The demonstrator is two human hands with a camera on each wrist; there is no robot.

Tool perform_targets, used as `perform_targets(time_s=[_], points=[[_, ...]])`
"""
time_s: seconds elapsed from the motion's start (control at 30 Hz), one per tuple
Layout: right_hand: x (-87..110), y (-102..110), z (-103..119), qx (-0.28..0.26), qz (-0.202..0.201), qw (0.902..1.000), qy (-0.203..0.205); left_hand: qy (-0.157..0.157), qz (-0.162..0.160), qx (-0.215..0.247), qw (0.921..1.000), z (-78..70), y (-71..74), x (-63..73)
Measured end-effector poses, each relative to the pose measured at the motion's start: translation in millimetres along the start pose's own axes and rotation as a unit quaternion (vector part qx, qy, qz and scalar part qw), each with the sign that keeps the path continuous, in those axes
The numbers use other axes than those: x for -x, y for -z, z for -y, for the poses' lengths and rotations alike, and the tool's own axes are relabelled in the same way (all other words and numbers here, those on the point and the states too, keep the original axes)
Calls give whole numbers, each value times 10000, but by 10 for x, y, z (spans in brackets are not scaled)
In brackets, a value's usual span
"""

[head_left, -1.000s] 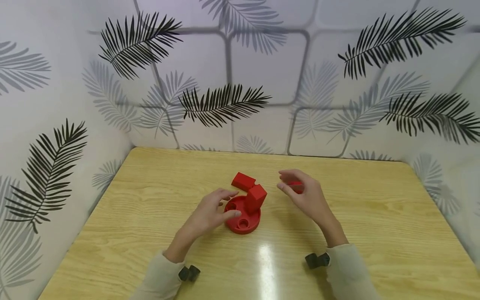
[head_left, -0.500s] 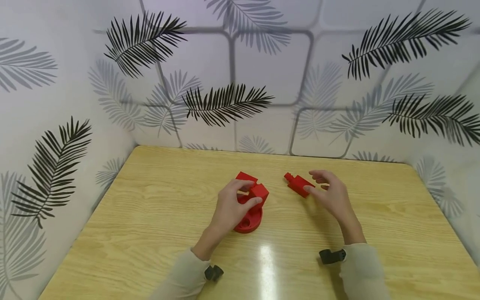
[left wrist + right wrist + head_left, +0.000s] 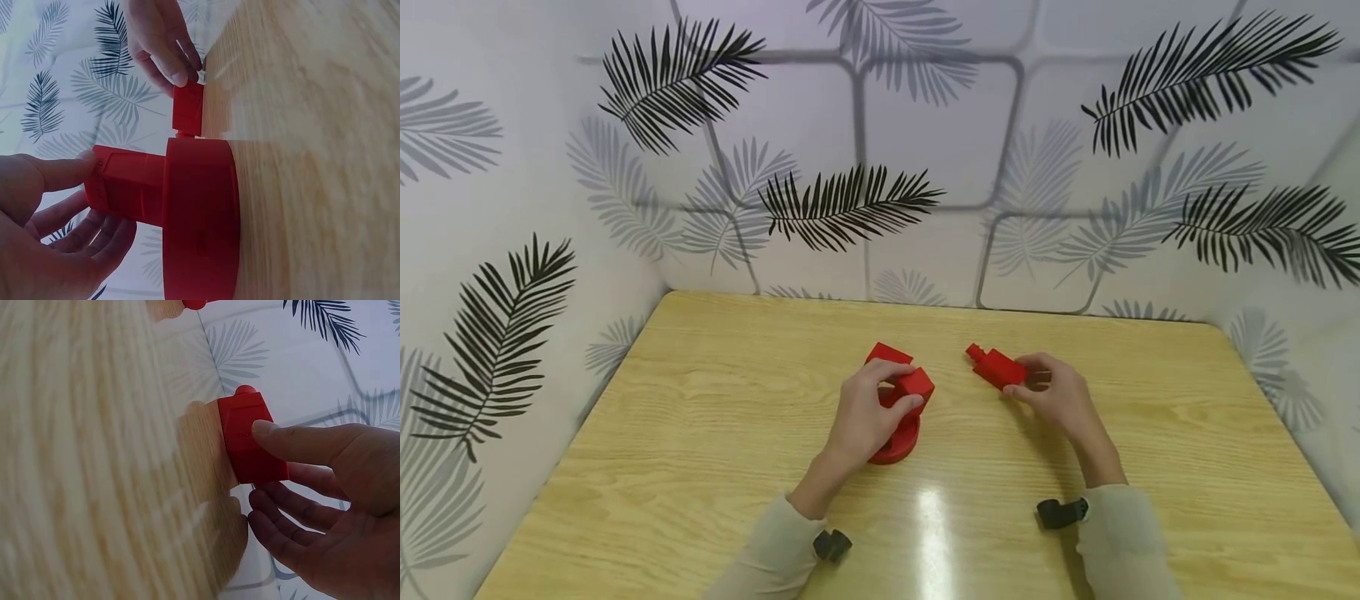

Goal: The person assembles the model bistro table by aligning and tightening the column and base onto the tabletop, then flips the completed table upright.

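A round red base (image 3: 898,452) with sockets lies mid-table, partly hidden behind my left hand (image 3: 867,410). Upright in it stands a red block (image 3: 917,382), its top pinched between my left thumb and fingers; the left wrist view shows the thumb on the block's (image 3: 128,184) upper end. To the right, a second red block (image 3: 1000,369) lies on the table with its narrow stepped peg (image 3: 975,352) pointing away to the left. My right hand (image 3: 1062,398) pinches that block's near end, the thumb flat on its face (image 3: 240,437) and the other fingers loosely curled.
Another red block (image 3: 887,353) lies just behind the base, partly covered by the left hand. The wooden table (image 3: 715,375) meets a leaf-patterned backdrop (image 3: 925,267) at its back and along its sides.
My left hand has moved right from the base's left side and taken hold of the upright block. The right hand has shifted right, uncovering the lying block, and closed on its near end.
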State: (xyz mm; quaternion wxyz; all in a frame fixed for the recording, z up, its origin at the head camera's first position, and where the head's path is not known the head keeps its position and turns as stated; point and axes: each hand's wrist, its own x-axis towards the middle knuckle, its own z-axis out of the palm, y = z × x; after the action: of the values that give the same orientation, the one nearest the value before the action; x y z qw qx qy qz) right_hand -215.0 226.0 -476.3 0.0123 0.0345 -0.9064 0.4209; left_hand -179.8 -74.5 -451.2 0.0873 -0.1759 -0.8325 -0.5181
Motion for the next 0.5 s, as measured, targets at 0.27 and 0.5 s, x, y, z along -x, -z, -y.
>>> perform_targets(time_s=[0.27, 0.5], points=[[20, 35, -1, 4, -132, 9998, -123, 22, 504, -158, 9986, -44, 95, 19], [41, 60, 32, -283, -334, 9990, -34, 242, 701, -20, 9972, -60, 159, 32]])
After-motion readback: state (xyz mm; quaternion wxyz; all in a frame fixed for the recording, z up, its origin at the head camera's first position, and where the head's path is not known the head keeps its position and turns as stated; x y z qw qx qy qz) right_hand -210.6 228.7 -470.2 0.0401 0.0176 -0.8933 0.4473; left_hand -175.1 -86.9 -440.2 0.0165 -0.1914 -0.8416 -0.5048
